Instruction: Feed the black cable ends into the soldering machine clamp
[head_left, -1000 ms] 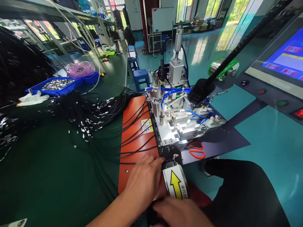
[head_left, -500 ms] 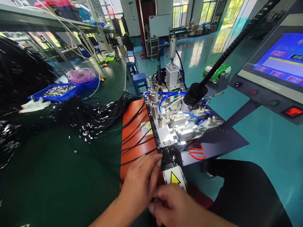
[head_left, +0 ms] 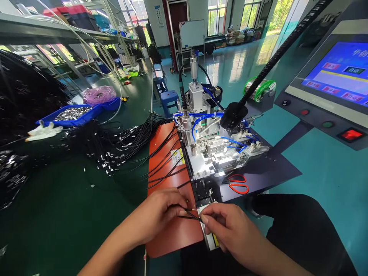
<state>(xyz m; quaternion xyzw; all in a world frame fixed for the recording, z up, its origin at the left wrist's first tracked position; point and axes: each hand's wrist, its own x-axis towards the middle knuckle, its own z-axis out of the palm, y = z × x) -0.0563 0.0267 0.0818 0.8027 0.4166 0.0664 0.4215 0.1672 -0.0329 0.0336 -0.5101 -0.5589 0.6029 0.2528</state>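
Observation:
Above the near end of an orange plate [head_left: 172, 243], my left hand [head_left: 161, 209] is closed in a pinch on a thin black cable [head_left: 189, 217]. A stripped wire end with fine strands shows between my hands. My right hand [head_left: 230, 224] is also closed, its thumb and forefinger pinching black cable close to the left fingertips. How many cables lie in each hand I cannot tell. Just beyond is the black feed track [head_left: 202, 189] of a silver machine [head_left: 212, 149]. The right hand partly covers a white label with a yellow mark [head_left: 212, 241].
Several black cables lie across the orange plate into a bundle [head_left: 140, 134]. Red-handled scissors [head_left: 239, 188] rest right of the track. A flexible lamp [head_left: 234, 115] and a control panel [head_left: 330, 99] overhang the right. At left stands a blue tray [head_left: 69, 117] of metal parts.
My hands were close together near the plate's front edge. The right hand has moved up and right, the left slightly back, and black cable now shows between them.

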